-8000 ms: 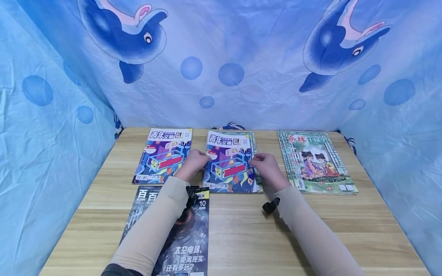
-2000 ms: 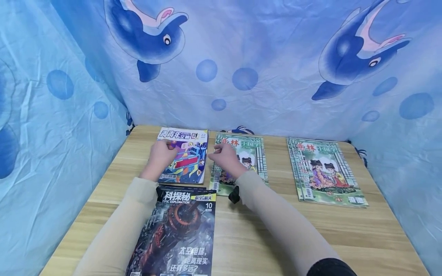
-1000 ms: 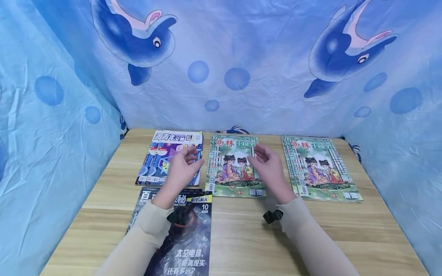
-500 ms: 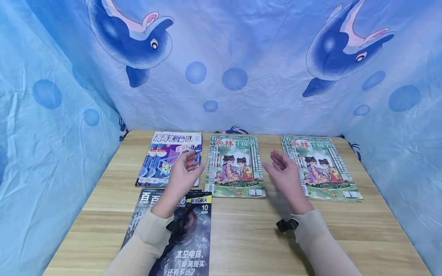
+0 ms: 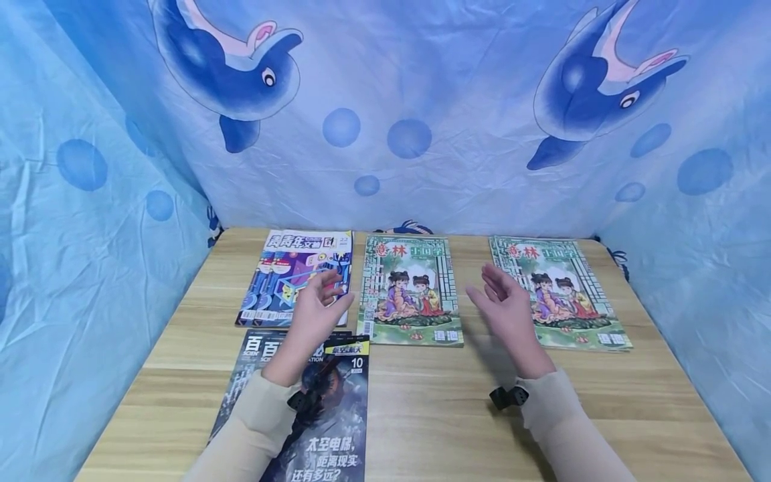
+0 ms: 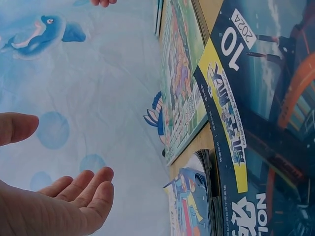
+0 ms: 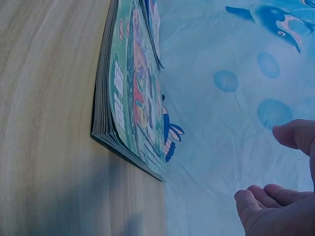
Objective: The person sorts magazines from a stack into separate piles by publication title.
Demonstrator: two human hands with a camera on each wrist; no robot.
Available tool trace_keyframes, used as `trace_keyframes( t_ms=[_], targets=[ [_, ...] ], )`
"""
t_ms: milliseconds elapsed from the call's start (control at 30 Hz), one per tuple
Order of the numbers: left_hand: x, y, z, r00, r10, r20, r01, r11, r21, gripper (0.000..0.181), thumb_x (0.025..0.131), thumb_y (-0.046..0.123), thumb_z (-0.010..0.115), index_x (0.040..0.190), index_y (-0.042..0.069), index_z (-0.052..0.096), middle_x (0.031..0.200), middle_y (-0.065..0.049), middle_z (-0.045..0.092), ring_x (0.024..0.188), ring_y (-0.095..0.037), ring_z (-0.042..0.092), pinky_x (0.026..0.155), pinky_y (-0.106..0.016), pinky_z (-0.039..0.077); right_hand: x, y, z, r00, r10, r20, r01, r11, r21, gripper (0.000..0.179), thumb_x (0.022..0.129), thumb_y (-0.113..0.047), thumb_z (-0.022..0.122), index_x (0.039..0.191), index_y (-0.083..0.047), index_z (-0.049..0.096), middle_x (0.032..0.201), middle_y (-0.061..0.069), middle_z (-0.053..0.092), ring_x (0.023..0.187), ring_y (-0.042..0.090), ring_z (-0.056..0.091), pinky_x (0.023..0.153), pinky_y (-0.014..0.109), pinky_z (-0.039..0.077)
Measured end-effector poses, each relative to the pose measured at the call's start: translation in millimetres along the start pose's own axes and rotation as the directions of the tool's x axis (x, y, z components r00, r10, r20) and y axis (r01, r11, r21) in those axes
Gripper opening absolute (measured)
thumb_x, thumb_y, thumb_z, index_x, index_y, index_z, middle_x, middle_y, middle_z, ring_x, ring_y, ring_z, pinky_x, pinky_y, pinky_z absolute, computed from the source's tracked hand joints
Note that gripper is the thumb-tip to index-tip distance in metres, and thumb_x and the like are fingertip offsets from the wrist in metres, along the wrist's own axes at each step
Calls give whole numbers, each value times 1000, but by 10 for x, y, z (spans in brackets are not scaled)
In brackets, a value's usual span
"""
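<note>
My left hand [image 5: 314, 313] hovers with relaxed fingers above the purple-and-white magazines [image 5: 265, 281] at the back left, holding nothing. Its thumb and fingers stand apart in the left wrist view. My right hand [image 5: 506, 311], loosely curved and holding nothing, is in the air between the middle green magazine [image 5: 412, 294] and the right-hand stack of green magazines [image 5: 572, 298]. In the right wrist view the middle green stack [image 7: 138, 83] shows its thick page edges. Dark science magazines [image 5: 325, 428] lie overlapped at the front left, partly hidden by my left forearm.
A wooden table [image 5: 434, 415] carries all the magazines. Blue cloth [image 5: 458, 174] with dolphins and bubbles hangs along the back and both sides. Bare wood shows at the front middle and right. Small black cameras are on both wrists.
Earlier, both hands held a purple magazine over the middle stack; it now lies with the left pile, uncovering the green cover. Both hands have since come away, the right moving rightward.
</note>
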State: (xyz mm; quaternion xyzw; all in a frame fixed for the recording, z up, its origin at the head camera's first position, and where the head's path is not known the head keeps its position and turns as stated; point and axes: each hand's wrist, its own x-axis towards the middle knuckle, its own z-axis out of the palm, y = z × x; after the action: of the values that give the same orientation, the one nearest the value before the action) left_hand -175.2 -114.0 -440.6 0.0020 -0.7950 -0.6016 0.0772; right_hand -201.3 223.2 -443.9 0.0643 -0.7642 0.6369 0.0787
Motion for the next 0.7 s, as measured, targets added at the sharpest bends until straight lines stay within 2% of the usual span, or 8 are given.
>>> trace_keyframes(
  t_ms=[133, 367, 433, 567, 700],
  targets=[
    [-9, -20, 3, 1000, -4, -4, 4, 1000, -2, 62, 95, 14, 72, 148, -2, 44, 143, -20, 53, 127, -39, 54, 109, -51, 39, 28, 149, -30, 1000, -7, -15, 6, 1000, -5, 71, 92, -17, 79, 151, 1, 43, 152, 17, 45, 139, 28, 44, 111, 35, 37],
    [-34, -18, 10, 1000, -3, -17, 3, 1000, 8, 59, 95, 12, 72, 146, -2, 46, 145, -21, 51, 127, -40, 54, 110, -53, 38, -63, -84, 11, 1000, 12, -17, -11, 1000, 13, 66, 93, -7, 75, 148, 10, 42, 150, 25, 44, 140, 32, 42, 113, 40, 35],
    [-35, -19, 19, 1000, -5, -22, 6, 1000, 14, 59, 95, 12, 72, 146, -2, 46, 145, -21, 51, 128, -40, 53, 110, -53, 38, -69, -88, 17, 1000, 21, -22, -21, 1000, 12, 66, 93, -7, 75, 148, 10, 41, 150, 25, 44, 140, 32, 42, 113, 40, 35],
    [-38, -20, 43, 1000, -11, -27, 12, 1000, 20, 59, 95, 13, 72, 146, -2, 45, 145, -22, 50, 128, -40, 53, 108, -53, 41, -44, 37, 5, 999, 33, -28, -32, 999, 15, 69, 92, -10, 77, 150, 6, 41, 152, 21, 43, 141, 28, 41, 113, 38, 34],
    [-36, -29, 56, 1000, -19, -23, 20, 999, 27, 59, 96, 14, 72, 146, -1, 44, 146, -22, 50, 128, -40, 53, 106, -52, 43, -21, 162, -11, 999, 13, -35, -12, 1000, 20, 72, 91, -13, 79, 151, 3, 41, 152, 18, 44, 141, 26, 41, 113, 36, 35]
  ],
)
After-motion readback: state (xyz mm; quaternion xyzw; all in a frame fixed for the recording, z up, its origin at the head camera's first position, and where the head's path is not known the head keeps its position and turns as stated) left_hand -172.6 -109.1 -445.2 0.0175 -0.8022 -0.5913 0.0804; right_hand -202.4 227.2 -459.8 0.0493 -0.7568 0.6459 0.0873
